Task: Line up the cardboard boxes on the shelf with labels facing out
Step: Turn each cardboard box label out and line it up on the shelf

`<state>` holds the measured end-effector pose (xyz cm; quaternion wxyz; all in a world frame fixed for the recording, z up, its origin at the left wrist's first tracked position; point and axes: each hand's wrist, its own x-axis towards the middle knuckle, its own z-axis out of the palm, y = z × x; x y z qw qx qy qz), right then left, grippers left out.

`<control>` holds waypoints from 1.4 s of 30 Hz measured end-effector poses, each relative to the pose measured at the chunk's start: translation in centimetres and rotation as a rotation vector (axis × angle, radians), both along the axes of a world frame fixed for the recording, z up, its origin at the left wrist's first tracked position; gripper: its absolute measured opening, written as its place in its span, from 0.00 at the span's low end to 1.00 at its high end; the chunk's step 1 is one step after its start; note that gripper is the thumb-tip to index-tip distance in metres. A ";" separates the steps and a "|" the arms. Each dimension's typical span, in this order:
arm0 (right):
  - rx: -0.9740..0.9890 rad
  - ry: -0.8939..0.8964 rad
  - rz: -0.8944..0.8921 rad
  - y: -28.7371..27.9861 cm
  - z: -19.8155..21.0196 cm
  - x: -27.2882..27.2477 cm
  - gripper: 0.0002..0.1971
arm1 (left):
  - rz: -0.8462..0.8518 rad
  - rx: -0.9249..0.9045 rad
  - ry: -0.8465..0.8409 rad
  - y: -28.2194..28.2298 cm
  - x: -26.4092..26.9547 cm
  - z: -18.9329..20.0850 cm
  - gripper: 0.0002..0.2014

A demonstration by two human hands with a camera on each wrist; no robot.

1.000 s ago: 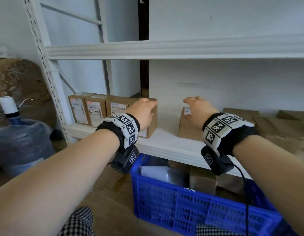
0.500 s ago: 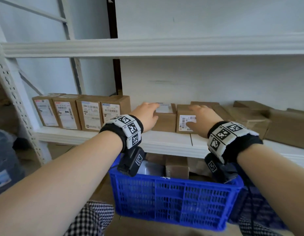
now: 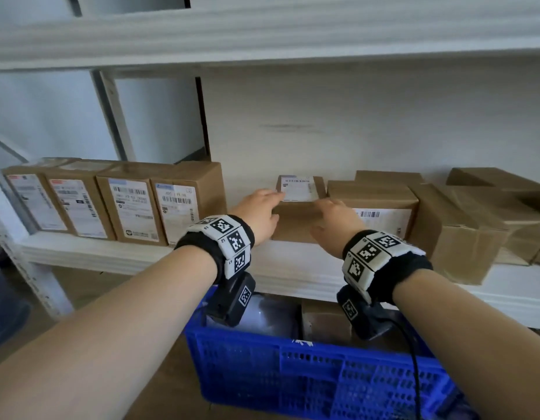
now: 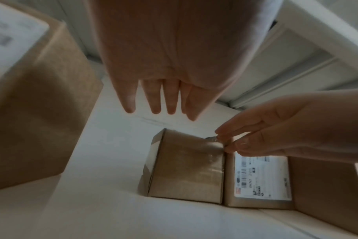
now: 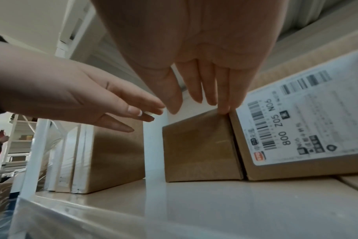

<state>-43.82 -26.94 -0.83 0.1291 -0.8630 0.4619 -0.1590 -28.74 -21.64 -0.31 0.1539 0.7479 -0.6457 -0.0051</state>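
A small cardboard box (image 3: pixel 296 219) lies on the white shelf (image 3: pixel 135 253) with its label turned up. My left hand (image 3: pixel 259 212) hovers at its left top corner with fingers (image 4: pixel 153 100) straight, holding nothing. My right hand (image 3: pixel 333 221) is at the box's right side with straight fingers; one fingertip (image 5: pixel 224 110) touches the top right edge of the small box (image 5: pixel 200 150). Right beside it stands a box with its label facing out (image 3: pixel 380 213). A row of several boxes with labels facing out (image 3: pixel 126 207) stands at the shelf's left.
More unlabelled boxes (image 3: pixel 462 225) lie jumbled at the shelf's right end. A blue plastic crate (image 3: pixel 308 374) sits below the shelf's front edge, under my wrists. An upper shelf board (image 3: pixel 262 37) runs overhead. A bare gap of shelf separates the lined-up row from the small box.
My right hand has left the front of the out-facing labelled box and come to the small box's right edge. My left hand stays at its left. The view has drawn closer.
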 end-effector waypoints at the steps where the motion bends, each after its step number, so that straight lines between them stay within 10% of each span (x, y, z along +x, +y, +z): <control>1: -0.003 0.000 -0.006 -0.6 -0.1 0.0 0.25 | -0.014 0.001 -0.013 -0.8 0.2 -0.3 0.26; 24: 0.164 -0.147 -0.189 -1.4 -0.8 1.9 0.28 | 0.094 -0.144 0.262 0.7 1.2 -1.9 0.12; 42: 0.171 -0.250 -0.128 5.5 -0.7 -0.1 0.31 | 0.072 -0.090 0.255 6.5 -0.2 -2.1 0.28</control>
